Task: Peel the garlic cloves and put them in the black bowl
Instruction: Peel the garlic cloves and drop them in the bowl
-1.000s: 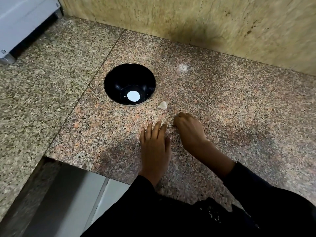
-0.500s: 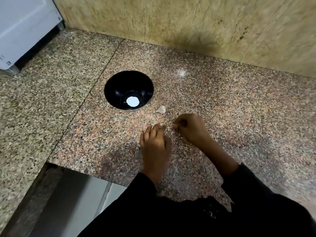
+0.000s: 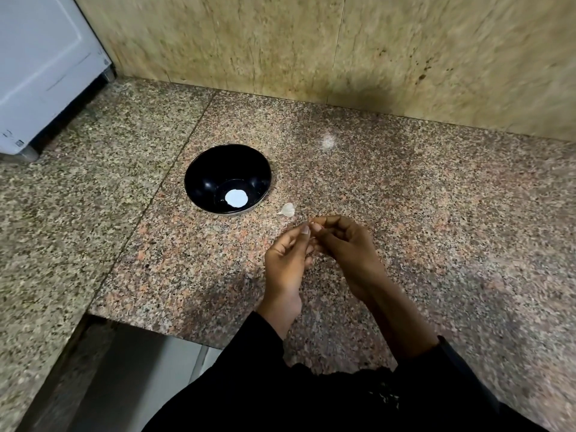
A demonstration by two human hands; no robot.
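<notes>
The black bowl [image 3: 227,179] stands on the granite counter, with only a bright white reflection at its bottom. One unpeeled garlic clove [image 3: 287,210] lies on the counter just right of the bowl. My left hand [image 3: 288,260] and my right hand [image 3: 346,244] meet just below that clove, raised a little off the counter. Their fingertips pinch a small pale garlic clove [image 3: 311,227] between them; it is mostly hidden by the fingers.
A tan stone wall [image 3: 311,51] backs the counter. A white appliance [image 3: 40,63] stands at the far left. The counter's front edge has a cut-out [image 3: 124,369] at lower left with floor below. A seam [image 3: 174,169] divides two granite slabs left of the bowl.
My left hand has lifted off the counter, where it lay flat, and joined my right hand at the small clove. The camera has tilted, so the bowl sits lower in view.
</notes>
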